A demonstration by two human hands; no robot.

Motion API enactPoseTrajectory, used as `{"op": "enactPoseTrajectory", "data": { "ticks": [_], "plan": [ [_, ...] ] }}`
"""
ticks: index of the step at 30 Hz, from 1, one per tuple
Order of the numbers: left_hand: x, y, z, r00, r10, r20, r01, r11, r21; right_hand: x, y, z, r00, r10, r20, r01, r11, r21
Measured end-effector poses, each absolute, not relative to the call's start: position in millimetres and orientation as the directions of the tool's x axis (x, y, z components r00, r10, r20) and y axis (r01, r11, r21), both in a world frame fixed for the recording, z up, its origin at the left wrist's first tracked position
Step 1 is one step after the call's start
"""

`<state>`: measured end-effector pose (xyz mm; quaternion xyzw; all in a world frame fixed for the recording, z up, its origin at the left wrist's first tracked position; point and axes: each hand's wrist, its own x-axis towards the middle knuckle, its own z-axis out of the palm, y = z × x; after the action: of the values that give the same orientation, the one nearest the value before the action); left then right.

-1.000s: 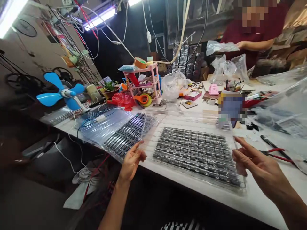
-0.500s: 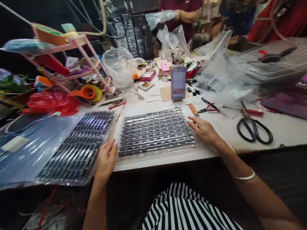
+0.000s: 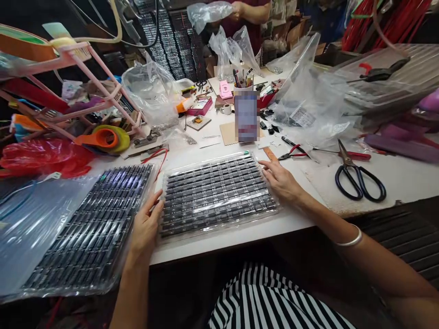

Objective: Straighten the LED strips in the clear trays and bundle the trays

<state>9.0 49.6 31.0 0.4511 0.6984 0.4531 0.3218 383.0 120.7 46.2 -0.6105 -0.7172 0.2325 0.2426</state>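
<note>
A clear plastic tray (image 3: 216,194) filled with rows of small black parts lies on the white table in front of me, slightly slanted. At its left edge, my left hand (image 3: 148,224) grips the rim, with the thumb toward the tray. My right hand (image 3: 279,180) holds the opposite edge near the upper right corner, fingers bent against the plastic. To the left of my left hand sits a second tray (image 3: 92,228) of similar black parts, in glossy plastic. What the black parts are exactly is too small to tell.
Black-handled scissors (image 3: 358,178) and red-handled pliers (image 3: 293,154) lie on the right. Behind the tray stands a blurred phone-like object (image 3: 247,116). A pink rack (image 3: 106,91), an orange tape roll (image 3: 104,139) and plastic bags (image 3: 151,89) crowd the left. Across the table, a person's hand (image 3: 237,11) holds plastic.
My view has shifted, so the bench appears moved left. Light glints differently on the tray between my hands, and its rows show more clearly. Both hands stay at its edges.
</note>
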Motion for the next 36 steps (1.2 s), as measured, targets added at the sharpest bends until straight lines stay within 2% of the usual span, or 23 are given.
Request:
{"op": "enactPoseTrajectory", "data": {
  "ticks": [4,7,11,15,17,20,22,25,29,36],
  "plan": [
    [14.5,45.1,33.6,-0.433,0.899,-0.066,0.207,0.17,0.963,387.1,123.0,42.5,-0.043,0.999,0.001,0.525,0.023,-0.851],
    [16.7,43.5,33.2,-0.448,0.892,-0.06,0.114,0.123,0.986,387.6,120.6,44.9,-0.037,0.997,-0.063,0.348,-0.047,-0.936],
    [14.5,39.2,35.1,-0.498,0.864,-0.071,-0.028,0.065,0.997,385.3,112.9,51.3,-0.054,0.998,0.013,0.186,0.023,-0.982],
    [12.1,30.4,47.8,-0.544,0.839,0.002,-0.138,-0.091,0.986,383.0,104.3,56.7,-0.047,0.988,0.148,0.094,0.152,-0.984],
    [11.0,24.2,58.3,-0.589,0.808,-0.02,-0.2,-0.122,0.972,382.6,101.1,59.0,-0.055,0.976,0.212,0.073,0.216,-0.974],
    [6.6,12.3,74.1,-0.571,0.798,-0.192,-0.343,-0.02,0.939,381.1,95.6,65.3,-0.072,0.961,0.267,0.068,0.272,-0.96],
    [2.0,3.9,81.9,-0.525,0.814,-0.25,-0.396,0.027,0.918,378.6,91.6,71.9,-0.053,0.96,0.277,0.076,0.28,-0.957],
    [-3.4,-5.0,87.8,-0.534,0.829,-0.166,-0.362,-0.047,0.931,373.3,88.3,82.5,-0.037,0.97,0.238,0.084,0.241,-0.967],
    [0.5,-10.4,86.6,-0.577,0.814,-0.064,-0.295,-0.135,0.946,368.3,85.3,88.0,-0.052,0.993,0.107,0.102,0.112,-0.988],
    [8.5,-15.0,80.5,-0.54,0.841,0.012,-0.335,-0.228,0.914,381.4,83.9,70.1,0.043,0.999,0.031,0.291,0.017,-0.957]
  ]
}}
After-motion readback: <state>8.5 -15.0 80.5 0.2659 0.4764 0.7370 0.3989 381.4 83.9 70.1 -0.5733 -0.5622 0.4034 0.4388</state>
